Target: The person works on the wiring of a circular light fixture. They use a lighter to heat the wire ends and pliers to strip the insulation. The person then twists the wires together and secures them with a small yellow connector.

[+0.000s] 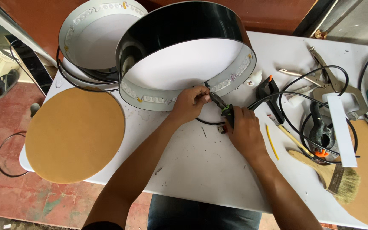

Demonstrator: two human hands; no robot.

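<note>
A large black round drum (184,30) with a white inside lies tilted on the white table (201,170). A strip of small lights (231,81) runs along its inner rim. My left hand (190,104) pinches the drum's rim at the near side. My right hand (243,132) grips pliers with a dark handle (223,106), whose jaws meet the rim right by my left fingers. A thin black wire (207,122) curves on the table under both hands.
A second white-lined drum (94,38) stands behind at the left. A tan round board (73,134) overhangs the table's left edge. To the right lie a black clamp (269,91), looping black cable (320,72), locking pliers (324,64), a paintbrush (333,174) and a yellow strip (271,142).
</note>
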